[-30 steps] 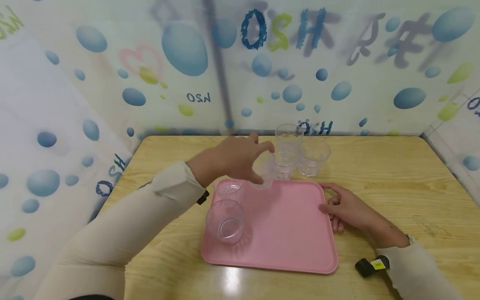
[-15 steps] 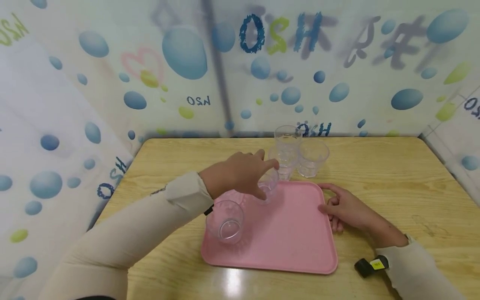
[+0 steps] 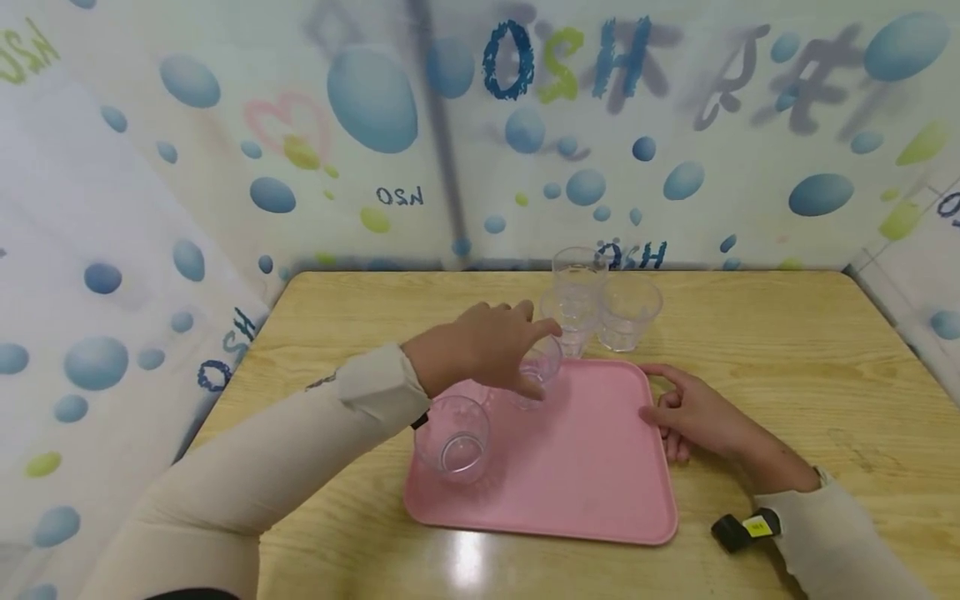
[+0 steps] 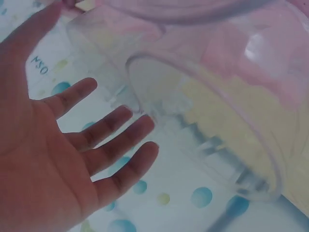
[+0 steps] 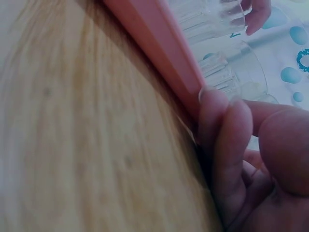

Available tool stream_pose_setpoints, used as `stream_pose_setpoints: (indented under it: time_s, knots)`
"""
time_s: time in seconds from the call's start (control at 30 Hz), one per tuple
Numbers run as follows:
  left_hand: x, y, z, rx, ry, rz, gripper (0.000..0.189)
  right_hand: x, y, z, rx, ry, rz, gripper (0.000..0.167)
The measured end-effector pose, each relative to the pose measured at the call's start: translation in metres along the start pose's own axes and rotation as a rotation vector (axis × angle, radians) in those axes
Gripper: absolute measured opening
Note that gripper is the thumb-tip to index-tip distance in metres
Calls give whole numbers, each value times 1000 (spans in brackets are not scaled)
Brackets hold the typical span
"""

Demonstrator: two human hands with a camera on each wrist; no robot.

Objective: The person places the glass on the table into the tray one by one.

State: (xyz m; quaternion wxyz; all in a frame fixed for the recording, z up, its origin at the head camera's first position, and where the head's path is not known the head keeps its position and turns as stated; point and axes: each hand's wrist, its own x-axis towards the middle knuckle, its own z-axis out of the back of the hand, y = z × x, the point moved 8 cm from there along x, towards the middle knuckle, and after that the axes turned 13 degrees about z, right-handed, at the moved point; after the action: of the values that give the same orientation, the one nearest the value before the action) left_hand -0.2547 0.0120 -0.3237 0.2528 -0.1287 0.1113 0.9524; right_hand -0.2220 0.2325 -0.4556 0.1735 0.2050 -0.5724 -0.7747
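Note:
My left hand [image 3: 491,346] is over the back left of the pink tray [image 3: 585,467], its fingers spread around a clear tumbler [image 3: 543,363] that stands on the tray. In the left wrist view the fingers [image 4: 120,152] are extended and apart from the tumblers. A second clear tumbler [image 3: 452,442] stands at the tray's front left. Behind it another tumbler [image 3: 467,392] is mostly hidden by my left wrist. My right hand [image 3: 697,417] holds the tray's right rim near the back corner, thumb on the rim and other fingers curled at its outer side.
Behind the tray, three more clear tumblers stand close together on the wooden table [image 3: 787,350]: a rear one [image 3: 579,268], a right one [image 3: 630,310] and a front one [image 3: 568,312]. A bubble-printed wall sheet [image 3: 480,150] rises at the table's back edge.
My left hand has brought the tumbler down and slightly forward from near the rear group onto the tray, and its fingers have loosened. My right hand stays on the rim.

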Motion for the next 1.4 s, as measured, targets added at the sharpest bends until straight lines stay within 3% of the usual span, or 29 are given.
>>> stream_pose_setpoints:
  time_s: [0.17,0.33,0.47,0.57,0.67,0.77,0.87,0.97,1.07,1.23,1.4]
  knots:
    - [-10,17,15,-157,-90,7,70,0,-1,0,-3,-1,-10,76]
    - [-36,51,31,-407,-273,46,45,0,2,1,-22,-9,-1,76]
    - [-62,92,23,-615,-478,161,24,1,5,2,-34,-1,2,76]
    - [-75,122,4,-770,-578,260,24,1,7,3,-45,-2,4,76]
    - [-70,143,-27,-871,-523,341,29,0,7,4,-49,-5,3,76]
    - [-55,152,-61,-897,-350,393,31,-2,5,3,-51,-1,-2,76]
    - [-41,152,-89,-871,-148,395,29,-2,3,2,-42,1,-9,75]
    - [-31,145,-108,-823,-3,335,31,-1,3,1,-37,-1,-11,74]
    - [-26,138,-118,-775,39,257,36,1,2,0,-37,-3,-14,73]
    - [-24,129,-126,-744,41,102,49,1,4,2,-32,-22,-18,68]
    - [-20,124,-129,-773,35,20,52,1,24,33,-190,-250,26,68]
